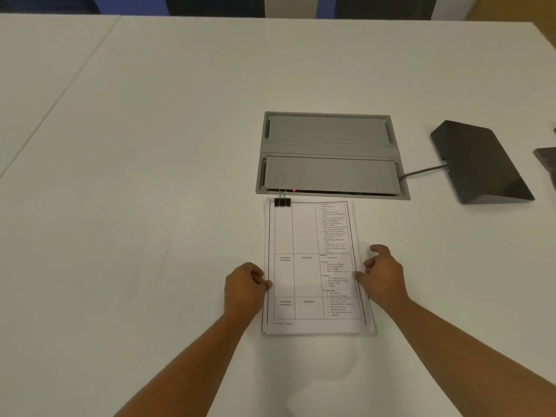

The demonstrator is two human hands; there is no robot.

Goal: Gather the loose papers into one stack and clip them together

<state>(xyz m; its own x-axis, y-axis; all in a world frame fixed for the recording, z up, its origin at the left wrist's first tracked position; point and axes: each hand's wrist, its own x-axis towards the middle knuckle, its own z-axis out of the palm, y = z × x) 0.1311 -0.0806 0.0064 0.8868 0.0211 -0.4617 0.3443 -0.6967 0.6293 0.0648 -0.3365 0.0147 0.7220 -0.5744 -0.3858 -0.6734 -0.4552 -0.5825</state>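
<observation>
A stack of printed papers (307,236) lies flat on the white table (150,145), its top sheet showing a timetable grid. A black binder clip (282,201) grips the stack's top left corner, silver handles standing up. My left hand (245,285) rests at the stack's left edge, fingers curled, fingertips touching the paper. At the right edge, my right hand (382,273) has loosely bent fingers touching the paper's side. Neither hand lifts the stack.
A grey recessed cable box (329,152) with two lids sits in the table just beyond the papers, a red light at its front. A black wedge-shaped device (478,161) with a cable lies to the right. Another grey object (547,159) shows at the right edge.
</observation>
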